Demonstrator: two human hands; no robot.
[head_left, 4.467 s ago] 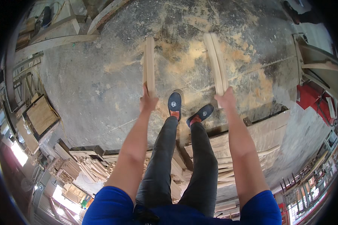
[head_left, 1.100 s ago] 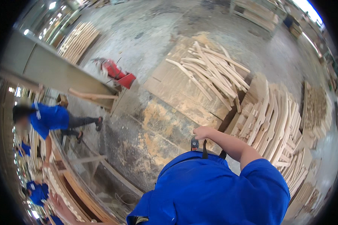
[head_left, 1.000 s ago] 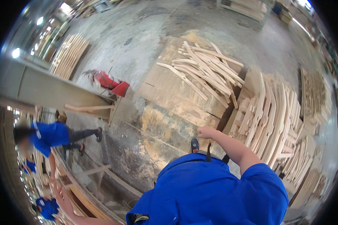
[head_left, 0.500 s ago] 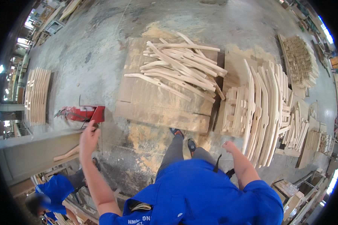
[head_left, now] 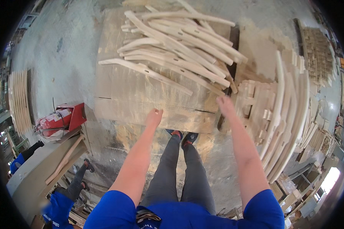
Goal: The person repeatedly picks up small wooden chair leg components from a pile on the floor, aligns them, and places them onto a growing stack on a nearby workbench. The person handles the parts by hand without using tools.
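A loose pile of curved, pale wooden slats (head_left: 172,49), some with small slots cut in them, lies on a flat brown board (head_left: 141,99) in front of me. My left hand (head_left: 154,116) is above the board's near edge, its fingers curled in and nothing visible in them. Over at the pile's near right end, my right hand (head_left: 224,105) has come up to the tip of one slat (head_left: 210,87). Blur smears its fingers, so whether they touch or grip that slat cannot be told.
To the right stand stacked slats (head_left: 281,118) and blocks of wood (head_left: 254,101). A red fire extinguisher (head_left: 55,121) in a red holder is at the left beside a grey beam (head_left: 30,175). Below it, a person in a blue shirt (head_left: 59,208) works. More wood stacks (head_left: 19,99) line both sides.
Both hands have moved forward: the left came in from beside the extinguisher to the board's near edge, the right reached up to the pile. My view has leaned closer to the slats.
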